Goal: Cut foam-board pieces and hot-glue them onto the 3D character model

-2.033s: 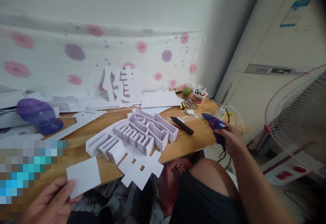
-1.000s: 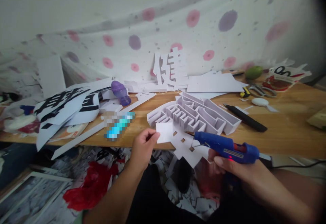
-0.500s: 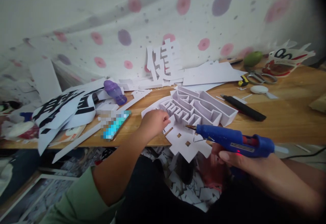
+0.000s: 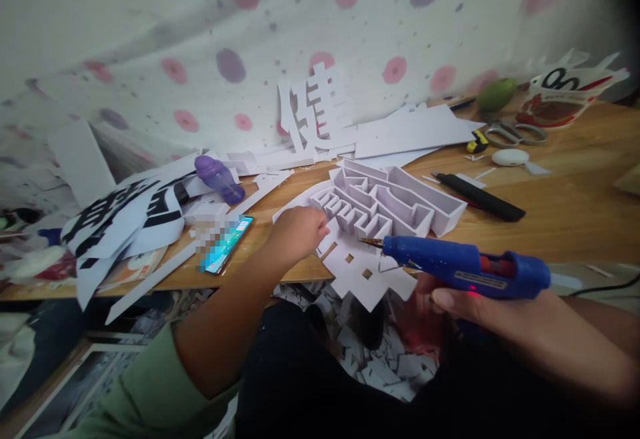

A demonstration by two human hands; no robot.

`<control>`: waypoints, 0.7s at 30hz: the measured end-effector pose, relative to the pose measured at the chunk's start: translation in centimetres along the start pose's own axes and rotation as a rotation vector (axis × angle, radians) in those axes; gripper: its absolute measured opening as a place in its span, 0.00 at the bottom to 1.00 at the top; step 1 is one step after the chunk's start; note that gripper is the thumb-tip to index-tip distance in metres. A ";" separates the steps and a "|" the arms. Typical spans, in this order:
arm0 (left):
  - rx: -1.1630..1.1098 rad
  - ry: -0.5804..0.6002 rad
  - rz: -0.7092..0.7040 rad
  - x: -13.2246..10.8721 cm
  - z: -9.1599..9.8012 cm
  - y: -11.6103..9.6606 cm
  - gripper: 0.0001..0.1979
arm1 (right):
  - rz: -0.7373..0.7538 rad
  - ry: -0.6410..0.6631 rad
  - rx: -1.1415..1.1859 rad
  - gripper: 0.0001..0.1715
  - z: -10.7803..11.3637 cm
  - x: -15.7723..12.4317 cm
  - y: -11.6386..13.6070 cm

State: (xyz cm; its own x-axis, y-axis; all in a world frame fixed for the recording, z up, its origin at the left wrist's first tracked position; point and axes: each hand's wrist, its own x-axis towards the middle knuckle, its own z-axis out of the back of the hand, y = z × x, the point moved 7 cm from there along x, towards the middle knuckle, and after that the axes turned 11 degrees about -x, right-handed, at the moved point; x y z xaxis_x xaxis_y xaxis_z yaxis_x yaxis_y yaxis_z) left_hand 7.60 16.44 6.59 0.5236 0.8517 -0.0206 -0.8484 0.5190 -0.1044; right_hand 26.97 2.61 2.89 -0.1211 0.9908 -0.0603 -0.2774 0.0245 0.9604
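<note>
Blue glue gun sits in your right hand, grip wrapped round its handle, red light lit. Nozzle points left, tip right by the near walls of the white walled letter; can't tell if it touches.

Main change: a second ago your left hand held a white square up in front of the letter. Now that hand is down at the letter's left part, fingers curled, and the square is out of sight. Left grip looks mostly closed, but the fingertips are turned away, so can't tell if you have the square. Barely any shift in either hand over the last half second.

What it means: work looks settled at the letter's left side, nozzle near but apart from your left fingers.

Letter lies on the wooden surface, flat front part jutting past your edge, raised walls behind. Black cutter to its right, phone just beside your left forearm.
</note>
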 end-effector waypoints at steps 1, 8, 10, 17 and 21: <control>0.009 -0.001 -0.003 0.0 0.0 -0.1 0.10 | -0.026 0.047 0.001 0.12 -0.2 0.0 -0.3; 0.024 0.010 0.005 0.1 0.0 0.1 0.09 | -0.105 0.108 0.036 0.14 -0.5 -0.1 -1.3; 0.022 0.011 0.016 0.1 0.0 0.2 0.10 | -0.102 0.099 0.009 0.14 -0.3 -0.1 -1.4; 0.025 0.003 0.004 0.2 0.0 0.0 0.09 | -0.125 0.161 0.056 0.16 -0.5 -0.1 -2.3; 0.030 -0.002 0.003 0.2 -0.2 0.1 0.08 | -0.125 0.149 0.065 0.15 -0.6 -0.2 -2.1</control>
State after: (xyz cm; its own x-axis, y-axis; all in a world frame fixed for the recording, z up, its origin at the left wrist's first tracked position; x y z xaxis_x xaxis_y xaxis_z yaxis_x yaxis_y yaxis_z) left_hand 7.59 16.65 6.42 0.5210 0.8534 -0.0184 -0.8519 0.5184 -0.0743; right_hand 26.96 2.32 0.70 -0.2311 0.9489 -0.2151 -0.2376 0.1594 0.9582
